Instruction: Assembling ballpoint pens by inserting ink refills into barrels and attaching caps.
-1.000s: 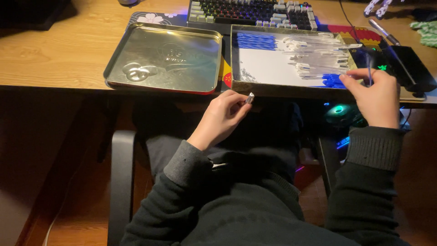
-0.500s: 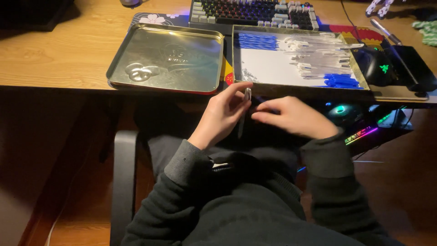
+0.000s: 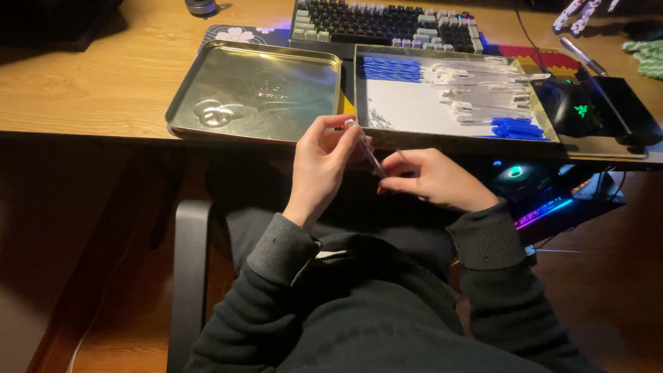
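Head view, steeply downward, near, somewhat dim

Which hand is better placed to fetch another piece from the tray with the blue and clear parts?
Probably the right hand: it lies just below that tray, pinching only the lower end of the clear tube. The left hand holds the tube's upper end, further left.

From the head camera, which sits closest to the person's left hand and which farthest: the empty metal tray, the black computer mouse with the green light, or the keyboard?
From the left hand:
1. Empty metal tray, just above the hand, at the desk's near edge.
2. Keyboard, up at the desk's back.
3. Black computer mouse with the green light, far off to the right.
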